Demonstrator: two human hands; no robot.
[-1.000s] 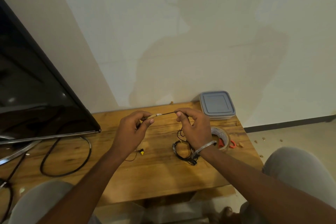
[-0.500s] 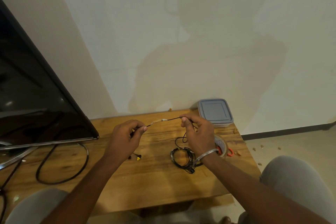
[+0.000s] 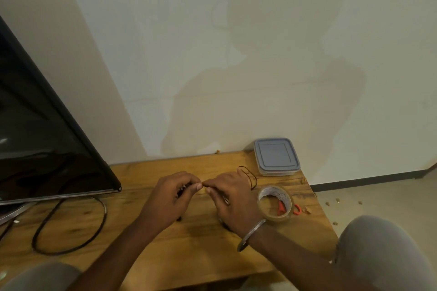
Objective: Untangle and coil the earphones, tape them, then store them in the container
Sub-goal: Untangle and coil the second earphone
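While both hands meet at frame centre, left hand (image 3: 170,196) curls, thumb and forefinger pinching earphones (image 3: 250,175) cable. Right hand (image 3: 233,198) pinches same cable, fingertips nearly touching left's. Dark cable loop shows just above right knuckles. Lidded container (image 3: 276,157) at desk (image 3: 189,255) far edge, right of centre. Tape roll (image 3: 275,217) beside right wrist.

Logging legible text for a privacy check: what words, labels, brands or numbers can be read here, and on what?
Nothing can be read.
Tape roll: dark print on its inner core, too blurred to read.
Container lid: no text visible.
TV screen: no brand or label visible.
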